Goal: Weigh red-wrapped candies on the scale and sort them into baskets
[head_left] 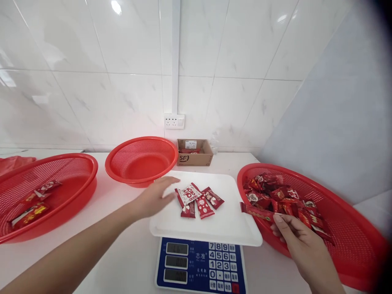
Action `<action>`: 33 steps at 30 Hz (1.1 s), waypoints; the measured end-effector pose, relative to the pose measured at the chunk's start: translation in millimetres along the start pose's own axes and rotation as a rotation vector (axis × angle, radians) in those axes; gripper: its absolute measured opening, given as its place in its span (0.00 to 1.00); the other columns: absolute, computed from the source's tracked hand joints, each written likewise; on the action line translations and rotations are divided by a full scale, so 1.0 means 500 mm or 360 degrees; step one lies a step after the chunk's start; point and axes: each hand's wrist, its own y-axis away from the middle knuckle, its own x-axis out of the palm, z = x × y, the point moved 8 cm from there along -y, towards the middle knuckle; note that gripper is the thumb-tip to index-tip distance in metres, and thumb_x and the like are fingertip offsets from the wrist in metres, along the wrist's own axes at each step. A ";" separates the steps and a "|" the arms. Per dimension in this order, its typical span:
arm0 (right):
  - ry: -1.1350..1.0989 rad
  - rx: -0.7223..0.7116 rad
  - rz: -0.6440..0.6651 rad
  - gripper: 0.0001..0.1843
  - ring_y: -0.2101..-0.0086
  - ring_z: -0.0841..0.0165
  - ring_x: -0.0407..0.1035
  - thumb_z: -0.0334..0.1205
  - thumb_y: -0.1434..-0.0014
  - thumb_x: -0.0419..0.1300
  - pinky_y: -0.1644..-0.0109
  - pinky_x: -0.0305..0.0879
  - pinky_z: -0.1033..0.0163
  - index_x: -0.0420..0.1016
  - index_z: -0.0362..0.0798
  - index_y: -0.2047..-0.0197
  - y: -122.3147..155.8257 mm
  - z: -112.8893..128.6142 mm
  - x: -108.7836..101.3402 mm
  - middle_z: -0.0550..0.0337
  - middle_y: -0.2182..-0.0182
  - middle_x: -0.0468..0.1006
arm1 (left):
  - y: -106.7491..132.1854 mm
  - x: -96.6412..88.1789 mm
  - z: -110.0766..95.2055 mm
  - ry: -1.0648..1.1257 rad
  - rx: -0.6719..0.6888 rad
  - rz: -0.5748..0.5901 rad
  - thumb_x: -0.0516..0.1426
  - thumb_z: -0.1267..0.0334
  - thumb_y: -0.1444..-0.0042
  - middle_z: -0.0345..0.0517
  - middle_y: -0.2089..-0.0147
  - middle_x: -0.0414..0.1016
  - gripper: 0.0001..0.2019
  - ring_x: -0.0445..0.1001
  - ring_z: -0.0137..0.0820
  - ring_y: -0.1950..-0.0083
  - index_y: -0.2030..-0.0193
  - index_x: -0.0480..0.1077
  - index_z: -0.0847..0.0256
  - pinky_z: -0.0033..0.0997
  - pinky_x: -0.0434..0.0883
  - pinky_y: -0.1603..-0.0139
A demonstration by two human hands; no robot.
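A digital scale [200, 267] with a blue keypad carries a white tray [214, 224]. Several red candy packets [199, 199] lie in a small cluster on the tray. My left hand [154, 198] hovers flat and empty with fingers spread over the tray's left side, just left of those packets. My right hand [298, 237] pinches one long red packet [256, 212] at the near rim of the right red basket [352, 249], which holds a heap of similar packets [281, 198].
A red basket [82, 163] at the left holds a few packets. Another red basket [159, 143] stands empty behind the scale. A small open cardboard box [194, 157] sits against the tiled wall under a socket [174, 121].
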 end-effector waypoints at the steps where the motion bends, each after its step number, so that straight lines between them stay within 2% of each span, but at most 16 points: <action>1: -0.0028 0.0013 0.0002 0.24 0.73 0.61 0.72 0.63 0.56 0.58 0.66 0.71 0.58 0.74 0.49 0.70 0.000 -0.003 0.000 0.57 0.78 0.78 | -0.004 0.023 -0.031 0.0016 0.0101 0.0077 0.50 0.55 0.41 0.45 0.36 0.63 0.22 0.61 0.37 0.36 0.39 0.60 0.54 0.38 0.62 0.38; 3: -0.0083 0.0036 0.0011 0.25 0.73 0.62 0.72 0.63 0.56 0.59 0.66 0.71 0.58 0.74 0.48 0.69 -0.001 -0.008 0.001 0.57 0.77 0.77 | -0.011 0.059 -0.071 0.0014 0.0224 0.0184 0.53 0.57 0.41 0.49 0.37 0.63 0.24 0.58 0.40 0.35 0.38 0.60 0.56 0.43 0.60 0.37; 5: -0.0097 0.0028 0.0022 0.25 0.73 0.62 0.72 0.63 0.56 0.59 0.66 0.71 0.59 0.74 0.48 0.68 -0.001 -0.009 0.001 0.57 0.77 0.77 | -0.021 0.078 -0.086 0.0001 0.0249 0.0226 0.52 0.62 0.40 0.51 0.38 0.65 0.21 0.59 0.41 0.36 0.40 0.63 0.58 0.43 0.60 0.38; 8: -0.0068 -0.0028 0.0032 0.25 0.74 0.63 0.71 0.63 0.55 0.58 0.67 0.70 0.60 0.74 0.48 0.70 0.001 0.000 0.000 0.57 0.78 0.76 | -0.031 0.085 -0.086 0.0017 0.0242 0.0294 0.48 0.66 0.39 0.50 0.41 0.68 0.18 0.61 0.40 0.37 0.44 0.68 0.57 0.42 0.60 0.38; 12: -0.0046 -0.0069 0.0044 0.24 0.74 0.64 0.70 0.63 0.54 0.57 0.69 0.70 0.61 0.73 0.48 0.71 0.008 0.015 0.001 0.58 0.79 0.76 | -0.032 0.079 -0.071 0.0076 0.0155 0.0385 0.49 0.60 0.39 0.52 0.37 0.64 0.18 0.54 0.49 0.33 0.46 0.71 0.54 0.52 0.55 0.37; 14: -0.0038 -0.0076 0.0040 0.24 0.75 0.64 0.70 0.62 0.53 0.57 0.69 0.70 0.61 0.73 0.48 0.71 0.010 0.021 0.001 0.58 0.79 0.75 | -0.031 0.075 -0.062 0.0140 0.0086 0.0370 0.49 0.58 0.40 0.53 0.36 0.62 0.18 0.55 0.53 0.34 0.47 0.72 0.52 0.55 0.56 0.39; 16: -0.0047 -0.0082 0.0034 0.23 0.75 0.64 0.70 0.62 0.54 0.57 0.69 0.70 0.61 0.73 0.48 0.72 0.011 0.025 -0.001 0.58 0.80 0.75 | -0.031 0.072 -0.054 0.0231 0.0031 0.0313 0.50 0.59 0.41 0.52 0.39 0.65 0.17 0.59 0.51 0.36 0.49 0.73 0.51 0.53 0.58 0.40; 19: -0.0067 -0.0089 0.0030 0.23 0.75 0.63 0.70 0.62 0.54 0.58 0.69 0.70 0.61 0.73 0.48 0.72 0.010 0.025 -0.001 0.58 0.80 0.75 | -0.037 0.063 -0.045 0.0420 -0.0052 0.0186 0.53 0.64 0.46 0.49 0.46 0.69 0.17 0.68 0.44 0.44 0.49 0.73 0.51 0.43 0.66 0.44; 22: -0.0054 -0.0072 0.0023 0.24 0.74 0.63 0.71 0.62 0.54 0.58 0.69 0.70 0.61 0.74 0.48 0.72 0.009 0.021 -0.001 0.57 0.79 0.76 | -0.043 0.050 -0.035 0.0647 -0.0190 0.0083 0.53 0.69 0.50 0.48 0.48 0.68 0.20 0.74 0.36 0.58 0.49 0.71 0.54 0.35 0.74 0.62; 25: -0.0045 -0.0076 0.0018 0.23 0.75 0.63 0.71 0.62 0.53 0.58 0.69 0.70 0.61 0.74 0.48 0.72 0.009 0.019 -0.001 0.58 0.79 0.76 | -0.044 0.041 -0.027 0.0851 -0.0305 0.0053 0.54 0.70 0.52 0.46 0.48 0.68 0.22 0.73 0.30 0.67 0.49 0.70 0.53 0.30 0.72 0.73; 29: -0.0036 -0.0097 0.0028 0.23 0.75 0.64 0.70 0.62 0.53 0.58 0.69 0.69 0.61 0.74 0.48 0.72 0.008 0.019 0.000 0.58 0.79 0.76 | -0.037 0.033 -0.014 0.1023 -0.0418 0.0024 0.58 0.68 0.53 0.44 0.55 0.71 0.22 0.71 0.27 0.72 0.48 0.69 0.54 0.29 0.71 0.74; 33: -0.0022 -0.0112 0.0040 0.24 0.75 0.63 0.71 0.62 0.52 0.57 0.69 0.69 0.61 0.74 0.48 0.71 0.007 0.020 0.000 0.58 0.79 0.76 | -0.034 0.027 -0.003 0.1158 -0.0449 -0.0020 0.59 0.64 0.52 0.42 0.63 0.74 0.19 0.74 0.29 0.69 0.50 0.69 0.59 0.31 0.74 0.70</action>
